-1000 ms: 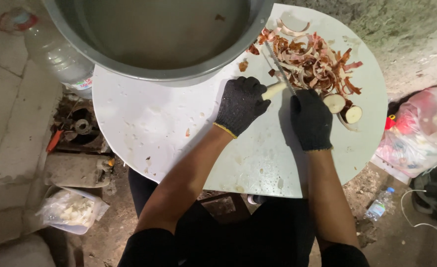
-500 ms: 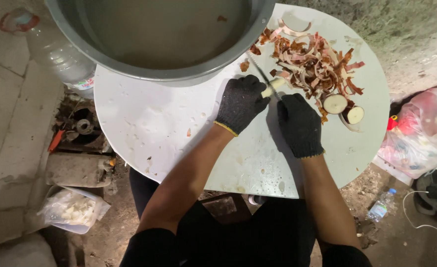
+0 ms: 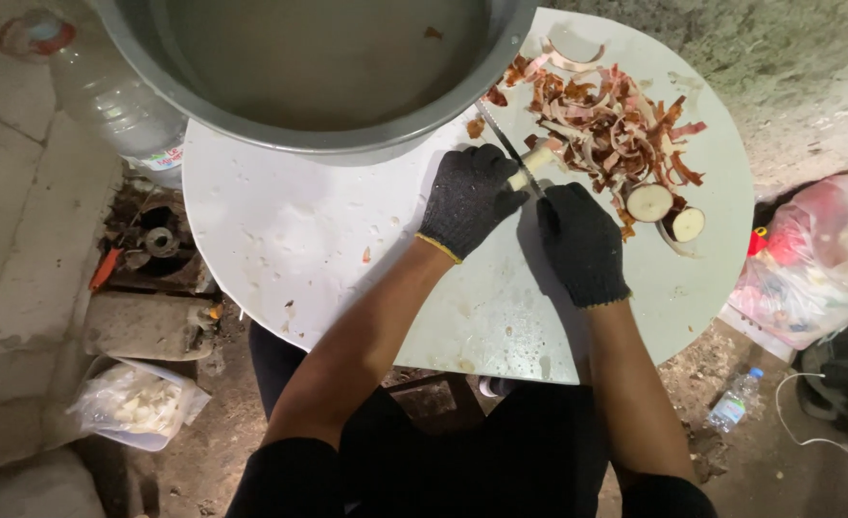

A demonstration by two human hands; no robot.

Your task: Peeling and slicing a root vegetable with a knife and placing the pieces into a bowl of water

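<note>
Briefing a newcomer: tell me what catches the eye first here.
Two black-gloved hands meet mid-table: the left hand holds a pale peeled piece, the right hand a knife against it. Behind them, at the round white table's far right, lies a heap of reddish peelings; a big metal basin fills the far edge.

On the round table [image 3: 280, 259], the big basin [image 3: 309, 77] stands at the far edge; the peel pile [image 3: 606, 125] lies right of it, beyond both hands.

Metal basin [image 3: 309, 86], plastic bottle [image 3: 107, 96]
</note>
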